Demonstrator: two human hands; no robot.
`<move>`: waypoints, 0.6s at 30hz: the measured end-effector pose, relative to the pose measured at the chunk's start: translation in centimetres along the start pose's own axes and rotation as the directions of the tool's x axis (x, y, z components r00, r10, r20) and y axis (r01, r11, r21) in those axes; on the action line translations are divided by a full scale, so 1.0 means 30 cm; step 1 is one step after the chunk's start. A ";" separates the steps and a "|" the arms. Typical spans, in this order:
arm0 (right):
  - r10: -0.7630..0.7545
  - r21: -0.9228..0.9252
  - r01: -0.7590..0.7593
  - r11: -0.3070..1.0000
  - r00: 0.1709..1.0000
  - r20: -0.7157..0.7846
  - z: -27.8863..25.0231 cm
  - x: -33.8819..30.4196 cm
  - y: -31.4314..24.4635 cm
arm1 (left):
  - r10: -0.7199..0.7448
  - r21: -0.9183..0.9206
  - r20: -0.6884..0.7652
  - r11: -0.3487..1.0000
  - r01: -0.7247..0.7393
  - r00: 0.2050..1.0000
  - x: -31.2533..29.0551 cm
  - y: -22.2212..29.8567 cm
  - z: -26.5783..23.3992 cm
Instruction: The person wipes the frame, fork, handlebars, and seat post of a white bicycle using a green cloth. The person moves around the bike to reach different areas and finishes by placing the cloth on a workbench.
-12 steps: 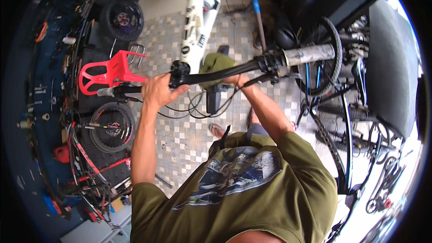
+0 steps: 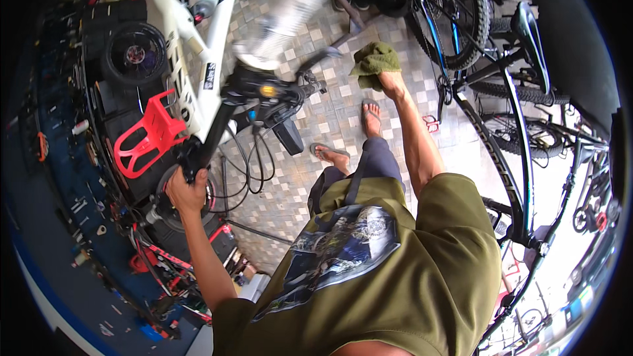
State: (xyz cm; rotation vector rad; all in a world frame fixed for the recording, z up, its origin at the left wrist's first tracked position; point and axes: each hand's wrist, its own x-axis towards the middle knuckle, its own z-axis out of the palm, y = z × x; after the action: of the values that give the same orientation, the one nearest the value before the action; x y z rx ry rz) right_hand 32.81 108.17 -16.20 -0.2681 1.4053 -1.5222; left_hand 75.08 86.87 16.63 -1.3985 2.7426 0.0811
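My left hand (image 2: 187, 191) is closed around the black handlebar (image 2: 216, 133) just below the stem (image 2: 190, 157). The bar slants up and away to the right, ending in a motion-blurred pale grip (image 2: 283, 16). It belongs to a bicycle with a white frame (image 2: 194, 72), which leans across the upper left. Black cables (image 2: 247, 171) hang in loops beneath the bar. Out to the right, away from the bike, my right hand (image 2: 393, 84) is closed on an olive-green cloth (image 2: 376, 59). The cloth is bunched and covers most of my fingers.
A red plastic bottle cage-like seat shape (image 2: 148, 135) lies left of the frame. Loose wheels (image 2: 135, 53) and many tools line the left side. Other bicycles (image 2: 501, 158) stand close on the right. My sandalled feet (image 2: 371, 118) are on the tiled floor (image 2: 264, 231).
The handlebar has swung round, its far grip rising toward the top, and the white frame has shifted left. My left hand moved down-left with it. My right hand brought the cloth out to the right.
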 end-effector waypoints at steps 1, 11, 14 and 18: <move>-0.367 -0.401 0.391 0.829 0.920 0.138 -0.012 -0.010 0.009 | -0.021 0.013 -0.027 1.000 0.021 0.999 0.007 0.017 0.004; -0.524 0.101 0.520 0.849 0.798 0.299 0.765 -0.022 0.201 | -0.233 -0.131 0.022 0.963 0.234 0.972 0.033 0.113 0.011; -0.393 0.123 0.379 0.917 0.811 0.433 0.795 0.070 0.213 | -0.307 -0.198 -0.035 0.935 0.294 0.951 0.050 0.123 0.032; -0.355 -0.244 0.571 0.784 0.735 0.578 0.472 0.283 0.214 | -0.429 -0.254 -0.024 0.876 0.410 0.903 -0.053 0.092 0.057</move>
State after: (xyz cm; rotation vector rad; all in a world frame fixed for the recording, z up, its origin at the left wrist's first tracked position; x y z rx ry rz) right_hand 42.32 94.07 -21.16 -1.2936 1.2502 -1.3781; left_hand 73.81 89.90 15.11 -2.0747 2.4788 0.3567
